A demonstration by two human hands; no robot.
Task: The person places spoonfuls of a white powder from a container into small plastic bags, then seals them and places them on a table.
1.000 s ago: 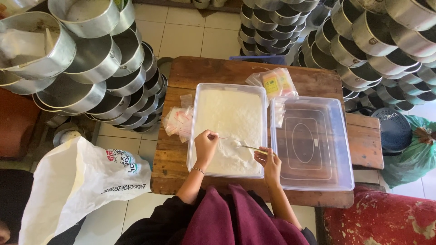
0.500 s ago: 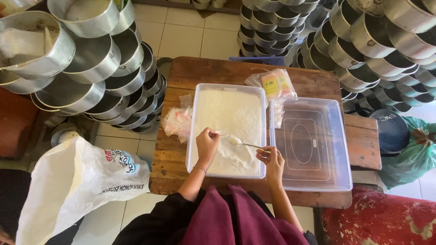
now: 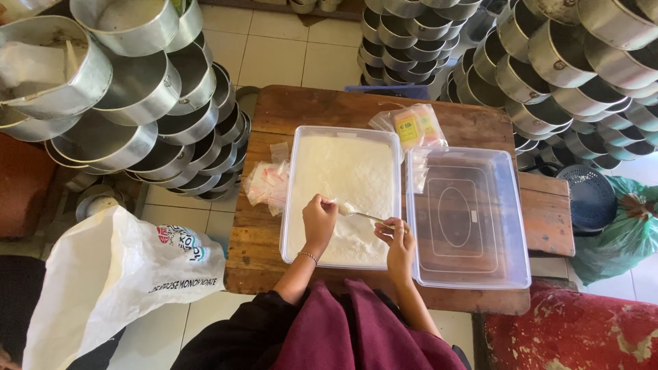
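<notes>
we should keep our right hand (image 3: 399,236) pinched on the spoon (image 3: 362,214) level while our left hand (image 3: 319,218), fingers curled at its heaped tip, steadies over the white powder in the clear tub (image 3: 296,199), both hands having crept forward since a moment ago.
</notes>
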